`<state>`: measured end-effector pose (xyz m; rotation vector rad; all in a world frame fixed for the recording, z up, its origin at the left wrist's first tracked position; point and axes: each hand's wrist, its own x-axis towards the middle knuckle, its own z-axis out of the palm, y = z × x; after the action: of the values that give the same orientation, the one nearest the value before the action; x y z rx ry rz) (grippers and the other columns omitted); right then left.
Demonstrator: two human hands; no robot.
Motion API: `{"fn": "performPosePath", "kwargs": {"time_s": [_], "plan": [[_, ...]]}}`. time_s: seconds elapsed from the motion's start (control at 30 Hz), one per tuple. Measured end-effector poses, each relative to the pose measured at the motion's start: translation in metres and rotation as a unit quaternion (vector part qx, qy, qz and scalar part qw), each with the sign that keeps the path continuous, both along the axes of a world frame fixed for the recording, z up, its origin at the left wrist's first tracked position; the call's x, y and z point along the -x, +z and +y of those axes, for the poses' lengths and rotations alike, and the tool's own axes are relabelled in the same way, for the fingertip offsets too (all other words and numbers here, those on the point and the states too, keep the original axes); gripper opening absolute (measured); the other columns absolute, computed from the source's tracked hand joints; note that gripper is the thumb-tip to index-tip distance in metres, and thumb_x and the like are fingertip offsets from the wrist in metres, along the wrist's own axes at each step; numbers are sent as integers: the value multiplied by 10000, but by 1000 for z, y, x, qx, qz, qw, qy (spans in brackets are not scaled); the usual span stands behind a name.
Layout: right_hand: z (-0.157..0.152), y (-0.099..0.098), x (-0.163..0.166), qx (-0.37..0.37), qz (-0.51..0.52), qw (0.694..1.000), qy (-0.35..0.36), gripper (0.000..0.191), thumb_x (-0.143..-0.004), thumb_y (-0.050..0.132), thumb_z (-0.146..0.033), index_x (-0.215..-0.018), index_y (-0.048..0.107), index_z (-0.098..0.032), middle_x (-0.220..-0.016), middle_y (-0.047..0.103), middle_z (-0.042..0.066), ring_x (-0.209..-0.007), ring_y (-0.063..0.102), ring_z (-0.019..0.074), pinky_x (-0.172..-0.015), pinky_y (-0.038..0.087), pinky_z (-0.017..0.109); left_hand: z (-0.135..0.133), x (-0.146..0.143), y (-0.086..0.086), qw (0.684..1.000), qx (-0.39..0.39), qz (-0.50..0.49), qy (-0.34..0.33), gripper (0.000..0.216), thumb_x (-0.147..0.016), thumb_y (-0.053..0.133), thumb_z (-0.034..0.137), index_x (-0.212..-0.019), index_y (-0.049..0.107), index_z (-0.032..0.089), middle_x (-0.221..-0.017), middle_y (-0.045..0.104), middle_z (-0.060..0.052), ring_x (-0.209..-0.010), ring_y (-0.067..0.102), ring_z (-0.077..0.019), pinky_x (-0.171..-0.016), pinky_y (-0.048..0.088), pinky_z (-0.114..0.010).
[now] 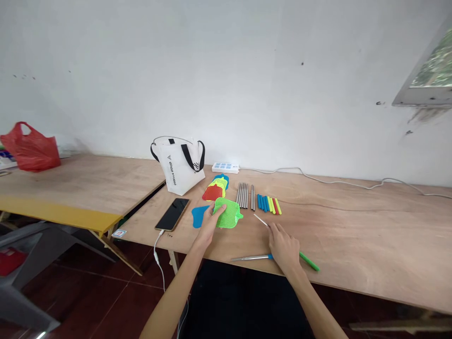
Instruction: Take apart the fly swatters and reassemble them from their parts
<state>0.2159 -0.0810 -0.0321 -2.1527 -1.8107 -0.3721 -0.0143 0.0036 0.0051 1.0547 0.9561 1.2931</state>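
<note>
Left hand: closed in a pinch, thumb on top, the left hand (209, 225) grips the green mesh head (229, 215) by its side and holds it up over the table.
Green mesh head: its narrow neck points toward the right hand's side.
Right hand: fingers curled shut, the right hand (284, 245) has hold of a thin metal rod (261, 220), whose bare tip points toward the green mesh head, well apart from it.
Green handle: the green handle (310, 262) juts out at the back of the right hand, in line with the rod.
Blue-handled rod: the blue-handled rod (251, 258) lies along the near table edge, its grip partly hidden by the right hand.
Blue head: the blue head (198, 217) lies flat just beside the left hand.
Coloured heads: red (212, 192), yellow and blue ones overlap behind.
Tubes: grey metal tubes (242, 195) lie in a row, beside short blue, yellow and red grips (269, 204).
Phone: the phone (173, 214) lies to the left, a white cable (157, 258) plugged in.
Back: a white bag (178, 167) stands near a power strip (225, 167) by the wall.
</note>
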Motion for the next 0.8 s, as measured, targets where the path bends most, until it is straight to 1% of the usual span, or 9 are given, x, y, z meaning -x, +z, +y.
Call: {"fn": "performPosePath", "kwargs": {"time_s": [0.07, 0.13, 0.23, 0.33, 0.37, 0.47, 0.6, 0.73, 0.8], "plan": [[1, 4, -10, -14, 12, 999, -38, 276, -1066, 380, -296, -1014, 641, -224, -926, 700, 26, -623, 619, 138, -532, 160, 296, 1, 1, 1, 1000, -2, -10, 1, 556, -694, 856, 497, -1120, 696, 178, -936, 747, -56, -776, 714, -191, -558, 497, -217], [-1, 6, -17, -43, 25, 998, -40, 278, -1068, 375, -310, -1002, 629, -218, -923, 699, 31, -649, 629, 147, -535, 174, 296, 2, 1, 1, 1000, 2, -11, 6, 564, -690, 854, 511, -1117, 701, 176, -921, 750, -57, -777, 716, -196, -587, 514, -230], [-7, 6, -14, -80, 32, 996, 21, 278, -1065, 383, -327, -965, 620, -220, -902, 697, 21, -672, 635, 146, -538, 198, 288, 4, 1, 1, 1000, -1, -15, 14, 556, -696, 848, 513, -1108, 701, 171, -949, 754, -66, -811, 719, -202, -612, 527, -232], [-12, 3, 4, -98, 23, 989, 109, 297, -1069, 379, -338, -923, 613, -226, -864, 685, 5, -691, 639, 135, -533, 207, 281, 5, 0, 0, 999, -14, -28, 18, 540, -692, 861, 478, -1102, 703, 162, -998, 757, -78, -891, 721, -214, -669, 545, -237], [-13, 2, 10, -107, 20, 986, 127, 313, -1072, 373, -340, -906, 612, -225, -849, 680, 4, -697, 639, 131, -529, 206, 281, 5, 0, 0, 999, -16, -29, 21, 539, -689, 864, 472, -1099, 703, 161, -1004, 757, -79, -902, 721, -216, -677, 548, -238], [-13, 0, 22, -148, 17, 979, 139, 362, -1079, 365, -360, -850, 607, -219, -799, 662, 5, -712, 638, 126, -525, 212, 277, 6, 2, 0, 999, -11, -24, 30, 553, -687, 861, 483, -1109, 701, 162, -1000, 755, -75, -882, 720, -211, -647, 542, -229], [-12, 0, 20, -190, 30, 969, 157, 386, -1084, 383, -376, -836, 631, -216, -759, 648, -1, -724, 638, 111, -545, 252, 256, 9, 6, 2, 1000, -8, -15, 25, 599, -678, 855, 505, -1146, 698, 166, -956, 749, -64, -805, 714, -199, -594, 527, -230], [-12, 0, 16, -209, 42, 960, 182, 380, -1090, 375, -341, -895, 675, -212, -776, 666, 10, -720, 637, 108, -557, 273, 251, 9, 6, 2, 1000, 2, -7, 18, 561, -660, 869, 492, -1086, 718, 159, -897, 749, -61, -827, 714, -211, -680, 554, -262], [-11, 0, 15, -219, 48, 956, 192, 358, -1088, 380, -316, -962, 698, -211, -783, 673, 14, -727, 643, 109, -568, 291, 248, 8, 5, 2, 1000, 6, -5, 12, 532, -673, 862, 496, -1065, 722, 165, -916, 753, -65, -855, 715, -220, -715, 560, -278]]}}
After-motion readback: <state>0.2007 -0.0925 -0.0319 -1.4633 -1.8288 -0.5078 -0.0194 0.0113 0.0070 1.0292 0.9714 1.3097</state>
